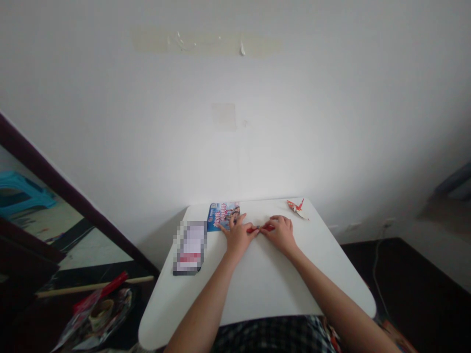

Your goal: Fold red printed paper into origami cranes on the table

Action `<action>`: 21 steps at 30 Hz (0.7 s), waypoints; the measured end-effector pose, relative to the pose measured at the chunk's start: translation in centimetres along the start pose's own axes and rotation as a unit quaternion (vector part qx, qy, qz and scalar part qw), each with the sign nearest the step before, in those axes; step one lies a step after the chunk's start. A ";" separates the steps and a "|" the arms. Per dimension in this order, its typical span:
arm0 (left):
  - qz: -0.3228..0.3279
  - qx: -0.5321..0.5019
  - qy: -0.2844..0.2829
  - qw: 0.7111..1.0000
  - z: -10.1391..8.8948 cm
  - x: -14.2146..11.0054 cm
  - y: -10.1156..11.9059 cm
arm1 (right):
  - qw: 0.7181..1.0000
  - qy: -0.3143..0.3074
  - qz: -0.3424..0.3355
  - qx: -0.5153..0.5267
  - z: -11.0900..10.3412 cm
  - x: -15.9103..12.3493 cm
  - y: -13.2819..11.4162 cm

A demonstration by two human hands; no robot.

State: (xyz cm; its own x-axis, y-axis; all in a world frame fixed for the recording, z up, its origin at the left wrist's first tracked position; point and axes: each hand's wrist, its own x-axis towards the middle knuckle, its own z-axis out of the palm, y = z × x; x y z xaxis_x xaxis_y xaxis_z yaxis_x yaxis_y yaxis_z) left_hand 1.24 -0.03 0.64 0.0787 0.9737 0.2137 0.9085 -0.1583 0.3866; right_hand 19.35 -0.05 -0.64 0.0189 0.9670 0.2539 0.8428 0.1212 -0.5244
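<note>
Over the far half of the white table, my left hand pinches a small red piece that looks like folded paper. Its other fingers are spread, reaching over the edge of a blue printed leaflet. Close beside it, my right hand is closed on the other end of the same small red piece, with the fingertips of both hands almost touching. Much of the red piece is hidden by my fingers. A red and white folded paper bird lies to the right of my right hand.
A blurred-out phone lies on the left of the white table, which stands against a wall. On the floor at left is a pile with red plastic and a tape roll. A cable hangs at right.
</note>
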 end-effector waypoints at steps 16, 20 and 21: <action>-0.027 -0.002 -0.065 0.998 -1.0 0.9 -0.1 | 0.999 -0.013 0.031 -0.002 0.3 0.6 0.0; -0.020 0.005 -0.080 0.997 -1.3 0.9 -0.7 | 0.999 -0.031 0.040 0.003 0.3 1.0 0.4; -0.021 0.006 -0.085 0.996 -1.4 0.9 -0.7 | 0.999 -0.034 0.041 0.003 0.3 1.1 0.6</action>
State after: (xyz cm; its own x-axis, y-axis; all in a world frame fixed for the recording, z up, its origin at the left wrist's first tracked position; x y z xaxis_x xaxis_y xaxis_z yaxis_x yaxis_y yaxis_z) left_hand 0.08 0.76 1.79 0.1086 0.9932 0.0423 0.9170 -0.1165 0.3815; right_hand 19.68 1.10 -0.89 0.0506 0.9868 0.1535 0.8371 0.0419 -0.5455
